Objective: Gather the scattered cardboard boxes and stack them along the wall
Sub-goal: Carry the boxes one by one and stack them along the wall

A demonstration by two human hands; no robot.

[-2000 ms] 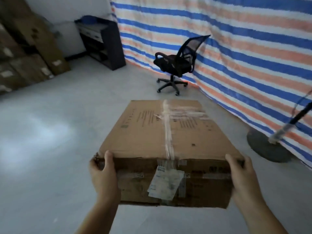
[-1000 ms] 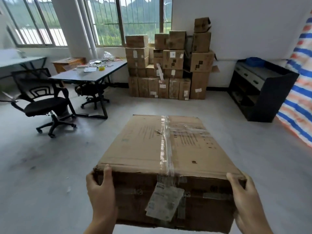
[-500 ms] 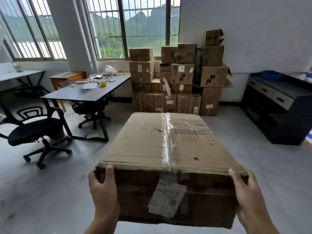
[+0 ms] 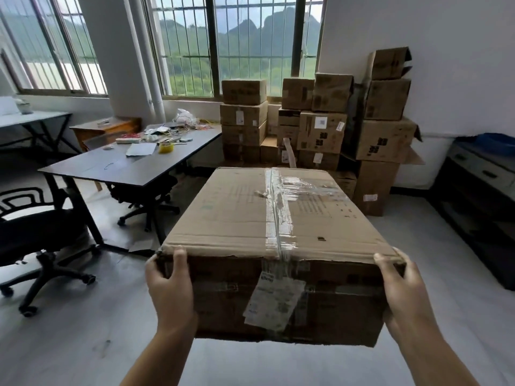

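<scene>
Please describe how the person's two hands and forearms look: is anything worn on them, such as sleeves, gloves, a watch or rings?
Both the left hand and the right hand are bare, with no gloves. The forearms are also bare down to the bottom edge of the picture; no sleeve shows. No watch, bracelet or ring is visible. The nails that show look short and unpainted.

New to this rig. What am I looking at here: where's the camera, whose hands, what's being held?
No machine here: one wide-angle camera sits on a person's head, looking forward and down. The left hand and right hand each grip a near corner of a large brown cardboard box sealed with clear tape, carried in the air. Ahead, a stack of brown cardboard boxes stands against the white wall and window. To the left is a dark desk strewn with papers and a yellow tape roll.
</scene>
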